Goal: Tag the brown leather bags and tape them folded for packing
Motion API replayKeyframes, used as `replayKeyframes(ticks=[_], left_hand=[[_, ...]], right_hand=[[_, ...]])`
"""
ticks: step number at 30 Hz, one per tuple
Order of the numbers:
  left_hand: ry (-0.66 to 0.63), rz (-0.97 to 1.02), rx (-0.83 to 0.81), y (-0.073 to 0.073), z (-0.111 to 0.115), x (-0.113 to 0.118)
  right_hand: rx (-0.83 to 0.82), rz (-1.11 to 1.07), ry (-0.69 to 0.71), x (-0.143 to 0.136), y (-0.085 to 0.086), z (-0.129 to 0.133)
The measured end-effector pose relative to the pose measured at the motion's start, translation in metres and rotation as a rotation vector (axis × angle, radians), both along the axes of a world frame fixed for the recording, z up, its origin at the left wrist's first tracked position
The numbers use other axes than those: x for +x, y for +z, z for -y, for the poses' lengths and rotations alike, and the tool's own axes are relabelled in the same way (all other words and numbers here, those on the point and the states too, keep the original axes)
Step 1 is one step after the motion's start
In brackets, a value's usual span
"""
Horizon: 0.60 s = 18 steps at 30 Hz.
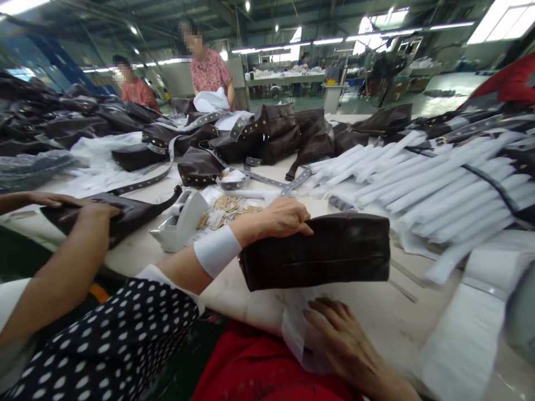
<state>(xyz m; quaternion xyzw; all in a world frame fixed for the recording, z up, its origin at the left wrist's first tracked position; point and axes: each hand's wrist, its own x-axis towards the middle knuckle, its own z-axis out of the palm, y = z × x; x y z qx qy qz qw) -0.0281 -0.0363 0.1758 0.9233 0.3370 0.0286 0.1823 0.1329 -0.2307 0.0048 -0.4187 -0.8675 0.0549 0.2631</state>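
My left hand [286, 218], with a white band around its wrist, grips the top edge of a dark brown leather bag [334, 253]. The bag is held on its side above the table's front edge, its long seamed face toward me. Below it, my right hand [340, 334] has bent fingers on a crumpled translucent plastic sheet [296, 328], close to my red apron [267, 367]. The thumb of that hand is hidden. Just beyond my left wrist lie small tan tags [229, 209] in a pile, beside a white tape dispenser [179, 220].
At left, a co-worker's hands [90, 209] press on another dark bag [137, 214]. Brown bags [280, 128] and studded straps [267, 179] cover the table's far side. White-wrapped straps [451, 189] are stacked at right, near a white roll [463, 317]. Two people [211, 72] stand beyond.
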Motion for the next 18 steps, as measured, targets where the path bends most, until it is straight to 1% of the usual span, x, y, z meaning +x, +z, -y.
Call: replayKeyframes(ticks=[1,3,5,6,8,10,12,15,18], left_hand=[[0.001,-0.012,0.003,0.002,-0.002,0.000],[-0.005,-0.043,0.002,0.005,-0.004,0.000],[-0.012,-0.068,-0.009,0.005,-0.005,-0.001],[-0.010,-0.075,-0.011,0.005,-0.006,-0.002],[-0.006,-0.083,-0.018,0.005,-0.008,-0.005],[-0.001,-0.087,-0.040,0.005,-0.011,-0.007],[0.011,-0.090,-0.068,0.006,-0.013,-0.008],[0.036,-0.087,-0.078,0.008,-0.017,-0.009],[0.054,-0.093,-0.084,0.009,-0.019,-0.011]], right_hand=[[-0.054,0.046,0.037,-0.007,-0.010,-0.001],[-0.103,0.081,0.075,-0.020,-0.025,-0.005],[-0.072,0.037,0.091,-0.027,-0.033,-0.010],[-0.042,-0.005,0.095,-0.028,-0.034,-0.012],[0.035,-0.091,0.103,-0.023,-0.030,-0.018],[0.105,-0.151,0.089,-0.012,-0.020,-0.022],[0.139,-0.180,0.064,0.001,-0.010,-0.024],[0.081,-0.177,0.058,0.010,-0.002,-0.022],[0.056,-0.092,0.052,0.005,-0.008,-0.015]])
